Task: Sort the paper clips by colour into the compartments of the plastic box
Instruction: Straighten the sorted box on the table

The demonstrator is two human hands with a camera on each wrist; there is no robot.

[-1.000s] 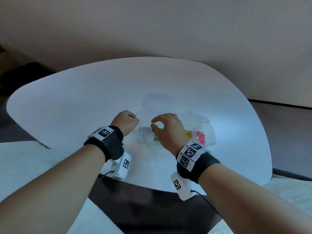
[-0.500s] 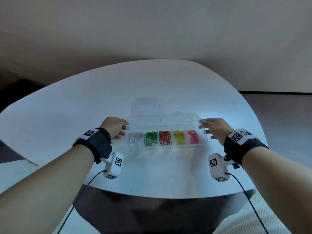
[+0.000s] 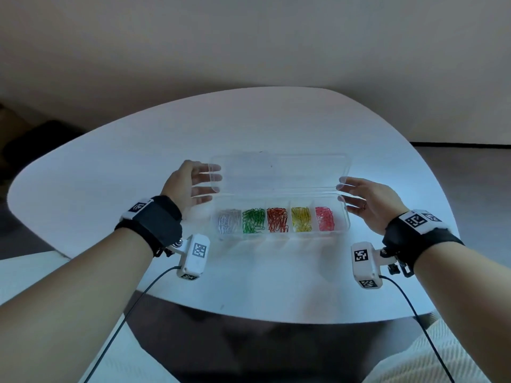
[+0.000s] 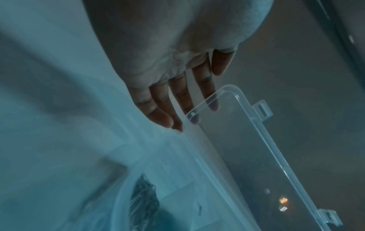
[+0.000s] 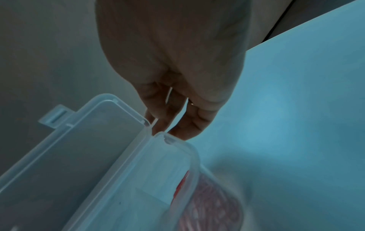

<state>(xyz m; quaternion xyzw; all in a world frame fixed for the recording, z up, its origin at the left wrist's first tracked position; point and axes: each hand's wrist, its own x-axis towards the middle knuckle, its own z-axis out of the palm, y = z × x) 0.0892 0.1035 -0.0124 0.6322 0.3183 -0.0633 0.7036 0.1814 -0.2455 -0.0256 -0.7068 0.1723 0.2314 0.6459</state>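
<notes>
A clear plastic box (image 3: 279,236) stands on the white table, its lid (image 3: 279,172) raised upright behind it. Its five compartments hold white clips (image 3: 228,221), green clips (image 3: 253,220), red clips (image 3: 277,219), yellow clips (image 3: 301,219) and pink clips (image 3: 324,218). My left hand (image 3: 190,183) is at the lid's left end, fingers straight, their tips behind the clear lid (image 4: 247,140). My right hand (image 3: 365,199) is at the lid's right end, fingers (image 5: 173,115) straight beside the hinge corner. Whether either hand touches the lid I cannot tell.
The rounded white table (image 3: 138,161) has its front edge close to me, with dark floor below. White cushions lie at the lower left (image 3: 27,277) and lower right (image 3: 431,352). Wrist cameras with cables hang under both wrists.
Both hands moved from over the box to its two ends. The lid, lying low a second ago, now stands upright, and the five sorted compartments are in plain sight.
</notes>
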